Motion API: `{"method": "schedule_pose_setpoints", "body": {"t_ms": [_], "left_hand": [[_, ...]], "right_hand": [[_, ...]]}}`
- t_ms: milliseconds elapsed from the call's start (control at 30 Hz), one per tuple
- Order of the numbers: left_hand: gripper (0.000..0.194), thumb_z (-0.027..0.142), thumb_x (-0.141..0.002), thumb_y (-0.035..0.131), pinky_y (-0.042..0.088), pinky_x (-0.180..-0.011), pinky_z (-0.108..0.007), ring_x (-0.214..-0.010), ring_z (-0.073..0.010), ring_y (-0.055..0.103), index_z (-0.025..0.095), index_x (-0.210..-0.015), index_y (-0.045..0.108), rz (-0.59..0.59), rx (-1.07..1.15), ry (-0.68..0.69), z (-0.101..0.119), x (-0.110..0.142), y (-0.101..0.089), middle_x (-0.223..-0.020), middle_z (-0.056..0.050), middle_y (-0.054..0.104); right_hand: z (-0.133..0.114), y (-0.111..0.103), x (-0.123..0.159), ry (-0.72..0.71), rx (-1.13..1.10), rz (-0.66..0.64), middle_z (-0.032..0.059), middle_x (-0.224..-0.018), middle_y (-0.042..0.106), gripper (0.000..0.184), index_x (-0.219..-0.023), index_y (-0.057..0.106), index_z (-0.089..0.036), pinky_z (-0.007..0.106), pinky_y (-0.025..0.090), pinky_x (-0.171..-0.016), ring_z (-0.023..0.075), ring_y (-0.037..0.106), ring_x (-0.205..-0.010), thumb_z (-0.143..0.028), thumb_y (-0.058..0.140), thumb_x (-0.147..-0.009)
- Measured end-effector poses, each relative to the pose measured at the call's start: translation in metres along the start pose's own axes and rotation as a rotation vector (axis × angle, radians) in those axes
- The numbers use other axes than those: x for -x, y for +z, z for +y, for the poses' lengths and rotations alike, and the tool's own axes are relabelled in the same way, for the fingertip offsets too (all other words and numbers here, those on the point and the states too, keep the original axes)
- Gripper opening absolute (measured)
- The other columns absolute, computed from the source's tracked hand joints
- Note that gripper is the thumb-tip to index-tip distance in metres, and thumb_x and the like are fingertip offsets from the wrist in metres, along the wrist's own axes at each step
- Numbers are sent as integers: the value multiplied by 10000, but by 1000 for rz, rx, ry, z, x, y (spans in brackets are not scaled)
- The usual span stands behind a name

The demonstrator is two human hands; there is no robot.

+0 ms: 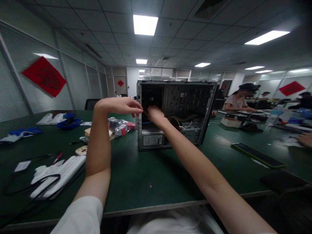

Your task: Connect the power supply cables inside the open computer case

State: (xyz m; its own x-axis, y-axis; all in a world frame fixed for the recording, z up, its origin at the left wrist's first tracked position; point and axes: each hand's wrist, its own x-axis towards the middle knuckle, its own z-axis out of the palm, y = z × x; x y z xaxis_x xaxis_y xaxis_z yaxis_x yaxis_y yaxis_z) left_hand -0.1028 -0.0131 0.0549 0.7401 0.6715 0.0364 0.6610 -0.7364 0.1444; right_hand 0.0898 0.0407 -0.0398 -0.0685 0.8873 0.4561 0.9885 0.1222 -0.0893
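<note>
An opened computer case (175, 139) stands upright on the green table with its inside facing me. My right hand (156, 113) reaches into its left part. The fingers there are curled, and what they grip is hidden. Bent at the wrist, my left hand (126, 105) is at the case's left edge. Its fingers are drawn together, their tips by the metal frame; anything between them is too small to make out. Below my right hand sits the power supply (152, 139) with a white label. Loose cables (181, 118) run across the case's lower middle.
A white power strip (73, 165) with black cords lies at left, near plastic-bagged parts (120, 125) and blue-and-white gloves (21, 133). At right are a dark flat phone-like slab (258, 155) and a small open box (231, 122). A person (240, 99) sits at the far right.
</note>
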Motion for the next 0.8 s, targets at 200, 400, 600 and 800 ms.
{"method": "schedule_pose_setpoints", "body": {"t_ms": [200, 400, 600, 800], "left_hand": [[644, 580, -974, 468, 540, -891, -249, -1060, -221, 725, 136, -1388, 682, 4, -18, -13, -2, -2, 1, -1251, -112, 777], [634, 613, -980, 485, 530, -927, -241, -1104, -220, 713, 178, -1391, 694, 7, -76, 80, -2, 2, -1, -1279, -83, 773], [599, 585, -985, 509, 522, -968, -249, -1159, -221, 695, 195, -1401, 691, 30, -44, 81, -4, 15, -3, -1341, -85, 750], [595, 585, -948, 542, 509, -911, -234, -1128, -226, 692, 230, -1395, 707, 67, -11, 19, -6, 23, -4, -1305, -54, 764]], "right_hand": [[3, 0, -4, 11, -50, -15, 255, -1271, 752, 598, -1331, 737, -84, 330, 552, -966, 318, 732, -1212, -447, 299, -1151], [13, -4, -22, -26, -100, -54, 211, -1273, 771, 527, -1309, 754, -91, 236, 524, -902, 268, 736, -1204, -445, 406, -1132], [16, -2, -23, -35, -75, -50, 198, -1222, 790, 519, -1232, 780, -96, 229, 527, -871, 250, 752, -1161, -458, 424, -1127], [7, 3, -11, 40, -53, 11, 257, -1287, 743, 541, -1326, 722, -84, 362, 554, -974, 337, 721, -1229, -435, 355, -1139]]}}
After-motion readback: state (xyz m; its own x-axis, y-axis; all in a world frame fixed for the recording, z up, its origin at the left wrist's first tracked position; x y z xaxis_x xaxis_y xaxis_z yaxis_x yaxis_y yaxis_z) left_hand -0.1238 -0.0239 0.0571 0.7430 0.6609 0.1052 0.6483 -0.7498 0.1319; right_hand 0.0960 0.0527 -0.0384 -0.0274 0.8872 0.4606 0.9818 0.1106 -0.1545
